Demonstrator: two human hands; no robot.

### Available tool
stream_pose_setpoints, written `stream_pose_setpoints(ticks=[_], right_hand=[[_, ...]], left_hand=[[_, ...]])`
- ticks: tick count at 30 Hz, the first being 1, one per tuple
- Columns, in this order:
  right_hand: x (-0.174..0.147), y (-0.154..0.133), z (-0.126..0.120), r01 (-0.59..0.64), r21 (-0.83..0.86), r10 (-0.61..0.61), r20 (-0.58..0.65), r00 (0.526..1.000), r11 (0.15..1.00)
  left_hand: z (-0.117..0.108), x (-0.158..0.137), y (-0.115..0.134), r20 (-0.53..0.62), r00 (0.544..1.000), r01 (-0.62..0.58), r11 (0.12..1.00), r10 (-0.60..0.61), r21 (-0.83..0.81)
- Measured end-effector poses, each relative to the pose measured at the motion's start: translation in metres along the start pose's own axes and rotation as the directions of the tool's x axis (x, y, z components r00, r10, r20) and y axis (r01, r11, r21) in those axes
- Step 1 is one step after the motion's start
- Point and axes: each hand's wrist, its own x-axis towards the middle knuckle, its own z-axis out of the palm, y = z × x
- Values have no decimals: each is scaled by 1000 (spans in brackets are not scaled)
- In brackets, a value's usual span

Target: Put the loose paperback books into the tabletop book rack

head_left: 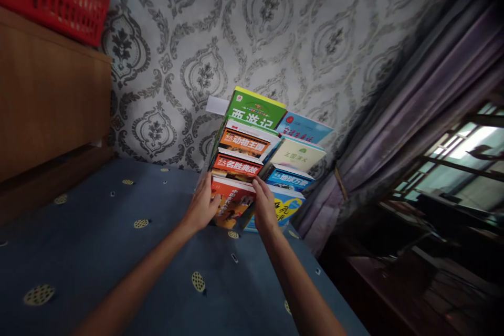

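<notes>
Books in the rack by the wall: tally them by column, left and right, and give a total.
Left column, from the green-covered book down to the red-covered book gripped by the left hand and right hand: 4
Right column, from the light blue book down to the blue and yellow book: 4
Total: 8

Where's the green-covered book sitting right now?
In the head view, the green-covered book sits top of the left column of the tiered book rack, against the patterned wallpaper, above the orange-covered book.
</notes>
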Motion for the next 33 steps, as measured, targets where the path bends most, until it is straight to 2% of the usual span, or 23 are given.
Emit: stream_pose_setpoints(ticks=[5, 9, 15, 19, 24, 26, 29, 31, 33], right_hand=[[5, -9, 3, 52, 21, -52, -15, 999, 998], [15, -20, 9, 142, 10, -142, -4, 990, 990], [35, -26, 13, 143, -15, -143, -35, 989, 990], [38, -27, 14, 196, 1, -196, 2, 981, 981], [28, -42, -5, 220, 54, -221, 9, 975, 974], [25, -51, -22, 272, 54, -273, 21, 962, 961], [29, -66, -55, 364, 3, -364, 0, 931, 931], [38, -72, -78, 404, -61, -407, -48, 912, 913], [53, -76, -101, 419, -129, -432, -105, 896, 899]], left_hand=[[-10, 11, 8, -4, 999, 49, 999, -49, -13], [-26, 41, 29, 5, 994, 106, 992, -106, -68], [-39, 83, 52, 55, 980, 196, 963, -189, -184], [-39, 86, 54, 106, 985, 155, 959, -133, -237], [-42, 74, 58, 25, 985, 173, 961, -172, -217], [-41, 69, 65, -40, 994, 97, 981, -105, -166], [-31, 64, 84, -106, 990, -92, 996, 90, -17], [-19, 64, 102, -116, 964, -222, 964, 240, 146], [-5, 70, 121, -83, 921, -338, 887, 381, 316]])
